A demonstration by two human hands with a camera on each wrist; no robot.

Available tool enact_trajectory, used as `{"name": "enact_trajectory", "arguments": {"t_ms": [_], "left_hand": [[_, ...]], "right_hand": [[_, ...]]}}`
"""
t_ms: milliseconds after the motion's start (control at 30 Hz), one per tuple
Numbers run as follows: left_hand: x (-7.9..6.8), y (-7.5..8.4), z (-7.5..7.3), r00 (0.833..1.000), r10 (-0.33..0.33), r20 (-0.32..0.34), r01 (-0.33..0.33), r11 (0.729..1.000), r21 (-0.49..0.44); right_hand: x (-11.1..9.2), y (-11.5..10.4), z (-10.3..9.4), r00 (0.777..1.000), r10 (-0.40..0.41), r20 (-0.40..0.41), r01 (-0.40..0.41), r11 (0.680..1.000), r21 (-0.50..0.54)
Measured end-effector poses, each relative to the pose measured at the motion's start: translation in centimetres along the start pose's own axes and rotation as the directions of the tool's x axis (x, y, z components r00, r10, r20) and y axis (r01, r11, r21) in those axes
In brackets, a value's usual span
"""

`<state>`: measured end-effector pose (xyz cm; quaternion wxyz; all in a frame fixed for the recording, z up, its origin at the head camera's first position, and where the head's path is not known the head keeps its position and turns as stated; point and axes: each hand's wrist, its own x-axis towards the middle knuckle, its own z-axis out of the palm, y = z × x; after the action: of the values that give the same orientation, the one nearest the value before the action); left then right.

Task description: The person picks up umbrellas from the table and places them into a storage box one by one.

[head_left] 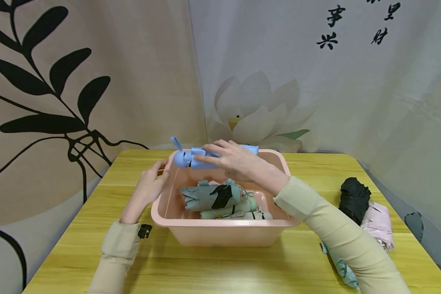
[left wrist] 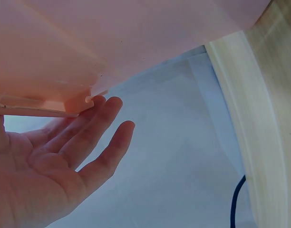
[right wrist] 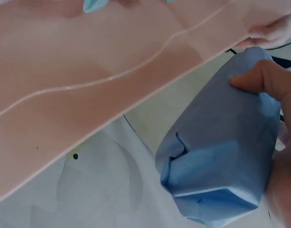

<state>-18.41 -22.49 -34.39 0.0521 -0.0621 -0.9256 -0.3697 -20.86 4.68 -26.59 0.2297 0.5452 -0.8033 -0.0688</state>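
My right hand (head_left: 235,160) grips a blue folded umbrella (right wrist: 217,137) above the far rim of a pink plastic basin (head_left: 228,234). Its handle end, with a wrist strap, points left in the head view. My left hand (head_left: 150,183) holds the basin's left rim; in the left wrist view the fingers (left wrist: 100,137) reach under the rim's edge. Inside the basin lie a grey-green folded umbrella (head_left: 202,198) with a black patch, a light green one (head_left: 220,213) and a whitish one (head_left: 264,215).
On the table's right side lie a black folded umbrella (head_left: 354,198), a pale pink one (head_left: 378,224) and a teal one (head_left: 343,269), partly behind my right sleeve. The yellow wooden table (head_left: 132,265) ends at a printed curtain (head_left: 150,73).
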Motion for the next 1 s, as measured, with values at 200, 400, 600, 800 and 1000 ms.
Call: {"name": "enact_trajectory", "arguments": {"t_ms": [200,400,600,800,1000], "left_hand": [[0.1,0.0,0.0,1.000,-0.006,0.000,0.006,1.000,-0.001],[0.1,0.0,0.0,1.000,-0.005,0.001,0.005,1.000,-0.006],[0.0,0.1,-0.1,1.000,-0.018,0.014,0.018,1.000,-0.004],[-0.1,0.1,-0.1,1.000,-0.017,0.020,0.017,1.000,-0.011],[0.0,0.0,-0.1,1.000,-0.008,0.008,0.008,1.000,-0.014]], "right_hand": [[0.1,-0.6,1.3,0.998,-0.056,-0.014,0.055,0.997,-0.047],[0.1,-1.0,2.1,0.995,-0.062,0.076,0.065,0.997,-0.043],[0.3,-1.3,2.2,0.986,-0.073,0.149,0.078,0.996,-0.033],[0.4,-1.6,2.2,0.975,-0.067,0.213,0.076,0.996,-0.036],[0.7,-2.1,2.6,0.945,-0.075,0.319,0.087,0.996,-0.025]]}}
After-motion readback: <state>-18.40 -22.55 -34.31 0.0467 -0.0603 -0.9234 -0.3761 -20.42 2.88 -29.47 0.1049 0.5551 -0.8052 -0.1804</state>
